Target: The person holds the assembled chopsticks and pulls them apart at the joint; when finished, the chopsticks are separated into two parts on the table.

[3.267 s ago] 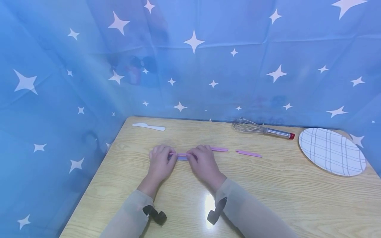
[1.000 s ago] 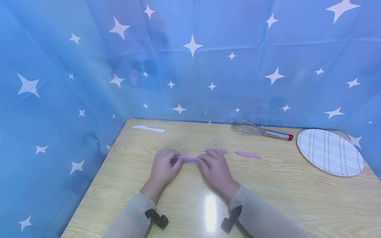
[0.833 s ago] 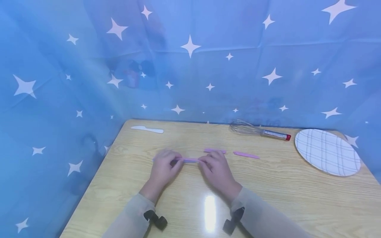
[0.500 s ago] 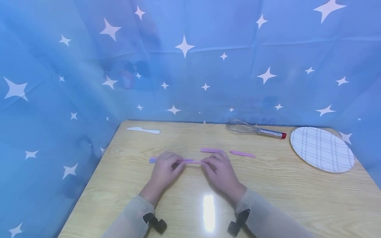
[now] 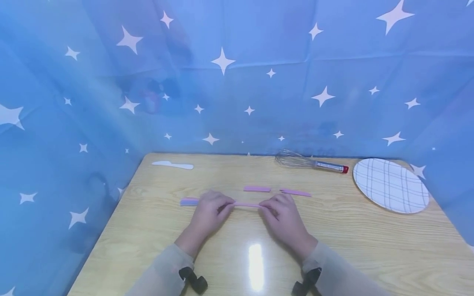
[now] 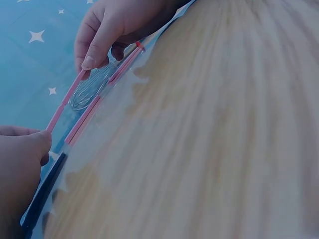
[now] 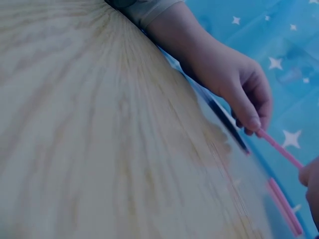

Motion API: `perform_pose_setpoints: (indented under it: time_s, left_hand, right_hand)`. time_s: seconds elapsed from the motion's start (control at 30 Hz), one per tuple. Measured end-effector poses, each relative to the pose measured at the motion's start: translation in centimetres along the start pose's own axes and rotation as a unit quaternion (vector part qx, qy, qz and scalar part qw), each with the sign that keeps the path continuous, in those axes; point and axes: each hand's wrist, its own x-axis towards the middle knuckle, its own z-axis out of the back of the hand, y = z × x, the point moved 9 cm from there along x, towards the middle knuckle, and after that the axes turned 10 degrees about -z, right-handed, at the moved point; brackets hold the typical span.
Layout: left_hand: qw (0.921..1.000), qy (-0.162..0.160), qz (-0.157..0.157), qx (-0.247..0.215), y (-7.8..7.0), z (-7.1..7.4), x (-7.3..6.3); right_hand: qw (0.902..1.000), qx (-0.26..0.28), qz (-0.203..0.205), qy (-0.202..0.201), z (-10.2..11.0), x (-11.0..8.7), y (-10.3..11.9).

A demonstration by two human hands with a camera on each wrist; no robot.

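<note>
Lying beyond the held pink stick (image 5: 247, 204): knife (image 5: 173, 165), whisk (image 5: 315, 163).

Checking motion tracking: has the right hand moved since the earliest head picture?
Yes: in the head view, the right hand has moved rightward, farther from the white knife.

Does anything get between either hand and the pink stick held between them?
Nothing visible does: the left hand and right hand each pinch the pink stick directly, its middle span unobstructed. The other pink sticks lie beyond it on the table.
</note>
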Motion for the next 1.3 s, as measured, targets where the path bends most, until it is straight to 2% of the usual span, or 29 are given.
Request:
perform_pose_setpoints:
  time_s: [0.13, 0.4, 0.63, 0.93, 1.17, 1.3]
  left_hand:
    - [0.9999, -0.008, -0.013, -0.001, -0.5, -0.5, 0.3]
    - [0.9998, 0.009, -0.018, 0.003, -1.1, -1.7, 1.3]
    - [0.9999, 0.013, -0.009, 0.005, -1.4, -2.7, 2.1]
    - [0.9995, 0.024, -0.020, 0.000, -2.3, -4.8, 4.1]
    - [0.9989, 0.046, -0.004, -0.009, -3.1, -6.6, 5.3]
    - [0.9988, 0.045, -0.014, -0.016, -3.9, -6.9, 5.8]
  right_hand:
    - [0.9999, -0.008, 0.000, -0.009, 1.0, -0.5, -0.7]
    - [0.9992, 0.000, 0.001, -0.041, 3.0, -1.1, -1.6]
    - [0.9987, -0.019, -0.014, -0.045, 3.9, -1.4, -2.6]
    - [0.9962, -0.042, -0.034, -0.068, 6.4, -1.6, -4.4]
    - [0.9953, -0.050, -0.045, -0.070, 8.1, -1.9, -6.2]
    - [0.9948, -0.056, -0.049, -0.069, 8.7, -2.1, -6.7]
